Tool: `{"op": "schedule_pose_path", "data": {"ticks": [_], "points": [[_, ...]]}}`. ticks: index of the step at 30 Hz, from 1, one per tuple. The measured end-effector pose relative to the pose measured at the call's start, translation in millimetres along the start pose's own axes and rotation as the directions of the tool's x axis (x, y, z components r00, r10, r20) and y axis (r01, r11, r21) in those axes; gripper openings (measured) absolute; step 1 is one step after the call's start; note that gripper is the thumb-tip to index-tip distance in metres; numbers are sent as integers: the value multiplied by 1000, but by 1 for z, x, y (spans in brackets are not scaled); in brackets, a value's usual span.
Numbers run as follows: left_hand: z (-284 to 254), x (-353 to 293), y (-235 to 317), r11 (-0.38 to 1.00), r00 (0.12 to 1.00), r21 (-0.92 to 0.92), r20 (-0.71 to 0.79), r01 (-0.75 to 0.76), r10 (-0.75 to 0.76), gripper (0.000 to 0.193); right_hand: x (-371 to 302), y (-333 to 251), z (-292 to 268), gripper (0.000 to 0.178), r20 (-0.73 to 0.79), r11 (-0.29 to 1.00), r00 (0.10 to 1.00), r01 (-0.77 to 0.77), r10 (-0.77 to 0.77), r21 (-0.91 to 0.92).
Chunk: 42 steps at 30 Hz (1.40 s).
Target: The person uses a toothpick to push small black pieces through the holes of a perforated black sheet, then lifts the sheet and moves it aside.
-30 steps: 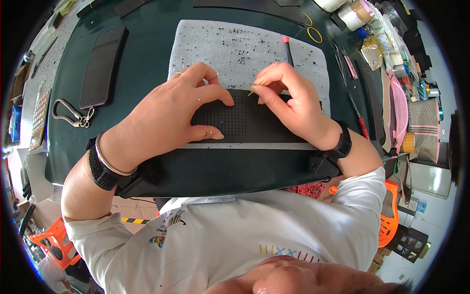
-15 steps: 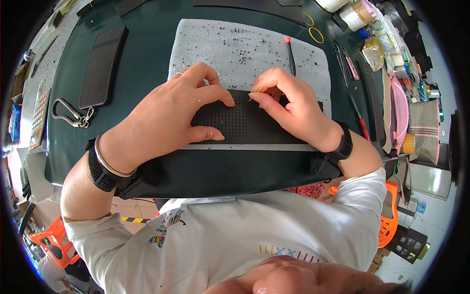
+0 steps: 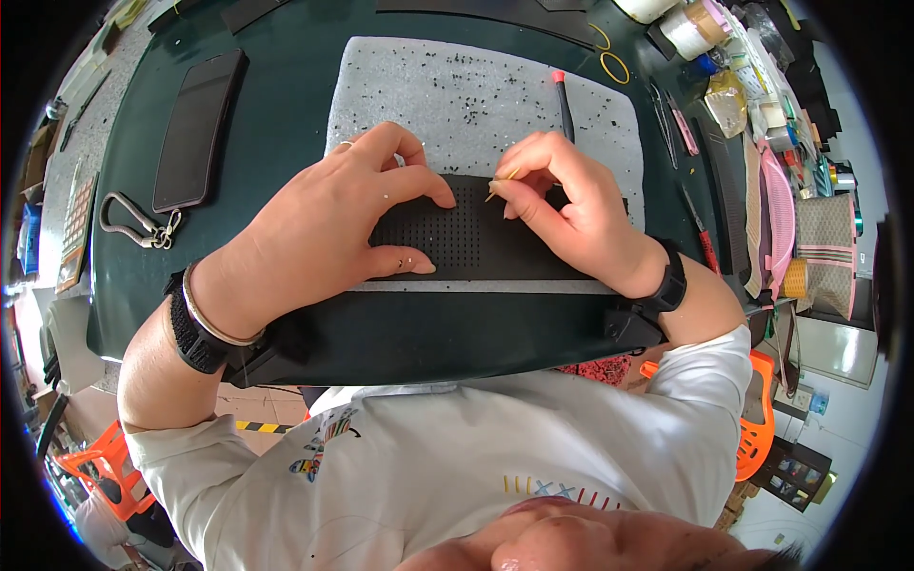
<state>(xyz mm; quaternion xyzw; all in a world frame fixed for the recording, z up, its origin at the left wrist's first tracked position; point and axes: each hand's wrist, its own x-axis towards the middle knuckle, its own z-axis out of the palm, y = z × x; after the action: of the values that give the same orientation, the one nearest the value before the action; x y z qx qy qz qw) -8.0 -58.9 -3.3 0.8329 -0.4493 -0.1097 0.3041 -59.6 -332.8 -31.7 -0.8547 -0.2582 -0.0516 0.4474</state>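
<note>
A black sheet with rows of small holes (image 3: pixel 519 252) lies on a white foam sheet (image 3: pixel 419 76) strewn with tiny black bits. My left hand (image 3: pixel 324 209) rests on the black sheet's left part, thumb and fingers spread apart around the rows of holes. Between the thumb and fingertips of my right hand (image 3: pixel 566 195), a thin yellowish toothpick (image 3: pixel 491 197) is pinched, its tip pointing down at the sheet just right of the holes. Whether the tip touches the sheet, I cannot tell. A few black specks cling to my left thumb.
A dark pen-like tool with a red end (image 3: pixel 565 109) lies on the foam. Rightward are tweezers (image 3: pixel 663 124), a pink-handled tool (image 3: pixel 683 128) and a red-handled tool (image 3: pixel 703 233). A phone (image 3: pixel 200 128) with a strap (image 3: pixel 129 219) lies at left. Yellow bands (image 3: pixel 615 67) lie behind.
My right hand has shifted slightly to the right, and the toothpick between its fingers sits at a slightly different slant. My left hand has stayed in place.
</note>
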Motion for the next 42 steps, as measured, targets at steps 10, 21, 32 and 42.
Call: {"op": "schedule_pose_path", "data": {"ticks": [10,21,32,42], "points": [[0,0,0,1000,1000,9,4,1,-1,54,-1,1,-1,14,5,1000,1000,-6,6,23],[-1,0,0,1000,1000,3,3,-6,6,54,0,1,-2,14,47,999,999,29,-27,-37],[0,0,-1,1000,1000,-9,-2,-11,11,55,-1,-2,-1,14,50,999,998,48,-48,20],[0,0,-1,1000,1000,-3,-5,-14,14,56,-3,-5,1,15,12,995,996,91,-92,37]]}}
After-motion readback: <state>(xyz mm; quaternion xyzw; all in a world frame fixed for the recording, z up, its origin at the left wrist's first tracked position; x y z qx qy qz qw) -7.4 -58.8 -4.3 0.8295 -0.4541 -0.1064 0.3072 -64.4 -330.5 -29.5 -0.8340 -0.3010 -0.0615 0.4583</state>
